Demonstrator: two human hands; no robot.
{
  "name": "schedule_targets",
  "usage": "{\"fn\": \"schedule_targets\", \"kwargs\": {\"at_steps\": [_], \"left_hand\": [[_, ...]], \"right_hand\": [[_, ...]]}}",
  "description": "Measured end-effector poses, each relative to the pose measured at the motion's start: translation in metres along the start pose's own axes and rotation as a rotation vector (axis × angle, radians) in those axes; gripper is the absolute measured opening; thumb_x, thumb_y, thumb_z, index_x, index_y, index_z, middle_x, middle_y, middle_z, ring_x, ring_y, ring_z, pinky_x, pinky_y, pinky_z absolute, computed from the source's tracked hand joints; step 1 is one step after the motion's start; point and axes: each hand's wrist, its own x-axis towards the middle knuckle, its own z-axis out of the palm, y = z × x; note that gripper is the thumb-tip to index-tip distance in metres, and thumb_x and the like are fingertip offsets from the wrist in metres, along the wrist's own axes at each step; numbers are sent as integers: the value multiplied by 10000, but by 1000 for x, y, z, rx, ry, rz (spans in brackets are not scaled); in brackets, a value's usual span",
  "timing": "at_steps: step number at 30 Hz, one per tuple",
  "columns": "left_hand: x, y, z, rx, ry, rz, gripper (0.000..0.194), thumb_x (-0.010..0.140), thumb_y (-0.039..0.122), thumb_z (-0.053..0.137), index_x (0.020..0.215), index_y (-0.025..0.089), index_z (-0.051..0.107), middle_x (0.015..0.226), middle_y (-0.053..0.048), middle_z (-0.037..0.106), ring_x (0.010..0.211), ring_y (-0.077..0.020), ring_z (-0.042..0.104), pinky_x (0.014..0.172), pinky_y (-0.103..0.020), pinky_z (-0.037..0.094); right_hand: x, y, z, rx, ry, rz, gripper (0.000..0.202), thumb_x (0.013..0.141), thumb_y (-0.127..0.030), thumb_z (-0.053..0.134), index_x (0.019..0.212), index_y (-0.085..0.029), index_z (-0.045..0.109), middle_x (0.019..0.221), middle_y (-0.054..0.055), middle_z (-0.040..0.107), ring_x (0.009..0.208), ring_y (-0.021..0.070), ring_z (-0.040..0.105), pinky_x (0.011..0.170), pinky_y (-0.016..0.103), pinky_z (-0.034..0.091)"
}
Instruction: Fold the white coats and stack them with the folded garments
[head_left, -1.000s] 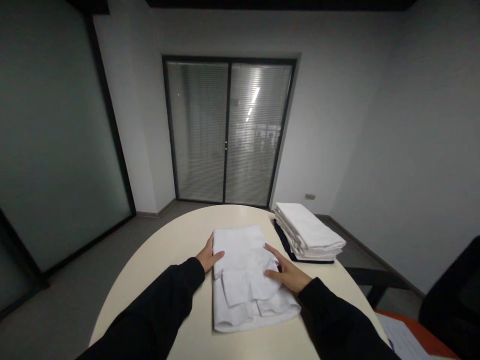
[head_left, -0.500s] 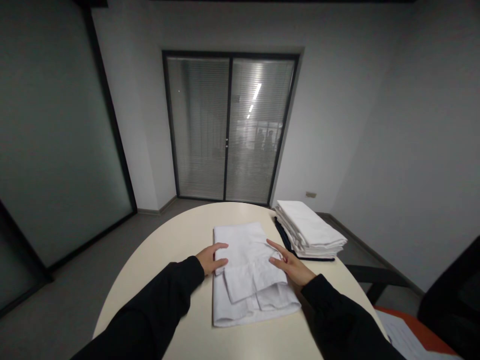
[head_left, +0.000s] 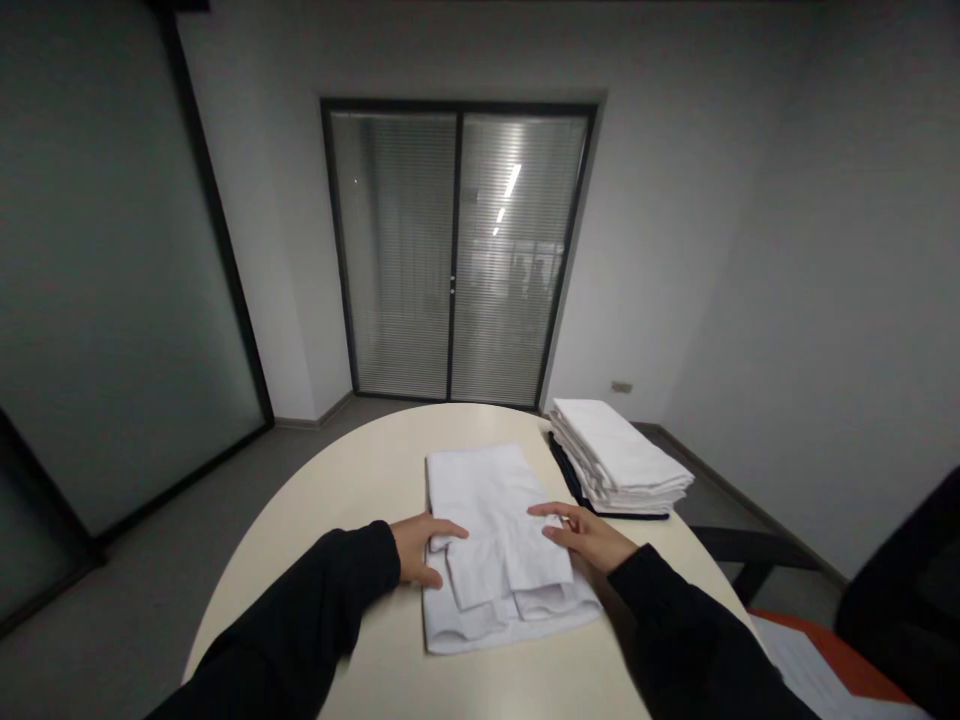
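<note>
A partly folded white garment (head_left: 480, 480) lies on the round table in front of me, with overlapping flaps and loose folds at its near end. Its exact kind cannot be made out. My left hand (head_left: 422, 548) rests at its left edge, fingers stretched over the cloth and thumb spread apart, lower down. On the opposite side, my right hand (head_left: 589, 535) touches the upper layer near the right edge, index finger extended and thumb apart. Neither hand is wrapped around the fabric.
At the right edge of the cream table (head_left: 300, 540) sits a stack of folded white cloth (head_left: 619, 445), with a dark item (head_left: 566, 475) beneath it. A dark chair (head_left: 911, 600) and a red-orange surface with papers (head_left: 810, 670) stand at right. Glass doors (head_left: 457, 250) are beyond.
Both hands have slid nearer to me along the garment's sides. My left fingers reach further over the cloth, and its upper layer is more wrinkled between the hands.
</note>
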Motion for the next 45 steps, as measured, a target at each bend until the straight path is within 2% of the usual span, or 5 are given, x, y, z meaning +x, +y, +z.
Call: {"fn": "schedule_targets", "kwargs": {"at_steps": [14, 26, 36, 40, 45], "left_hand": [[6, 2, -4, -112, 164, 102, 246, 776, 318, 642, 947, 182, 754, 1077, -62, 692, 1017, -224, 632, 932, -291, 456], [-7, 2, -8, -254, -32, 123, 460, 598, 621, 743, 835, 229, 784, 1025, -60, 699, 1000, -256, 590, 954, -325, 414], [26, -28, 4, -352, 515, -178, 543, 626, 409, 730, 1060, 112, 595, 791, -42, 630, 758, -185, 589, 752, -322, 466], [27, -27, 9, -497, 439, -206, 558, 576, 349, 738, 1054, 137, 544, 894, -72, 650, 800, -201, 613, 720, -318, 475], [25, -20, 9, -369, 512, -211, 442, 645, 336, 698, 1029, 158, 572, 873, -32, 643, 782, -177, 600, 719, -299, 462]], "right_hand": [[-10, -10, -3, 89, -226, 98, 664, 687, -390, 773, 1277, -166, 568, 1013, 70, 687, 827, 179, 640, 805, 310, 475], [-16, -15, -10, 33, -408, 138, 724, 663, -346, 795, 1322, -194, 538, 1144, 85, 670, 1021, 242, 636, 954, 384, 449], [-27, -32, -4, -12, -504, 365, 786, 711, -492, 728, 1379, -170, 466, 549, -18, 627, 386, 117, 546, 420, 209, 440], [-19, -32, -9, -200, -211, 200, 590, 826, -594, 543, 1194, -143, 642, 334, -92, 343, 288, 63, 285, 327, 179, 215], [8, 6, -10, -429, 315, -140, 519, 778, -545, 617, 1110, -150, 666, 677, 6, 574, 494, 85, 431, 483, 228, 365]]}}
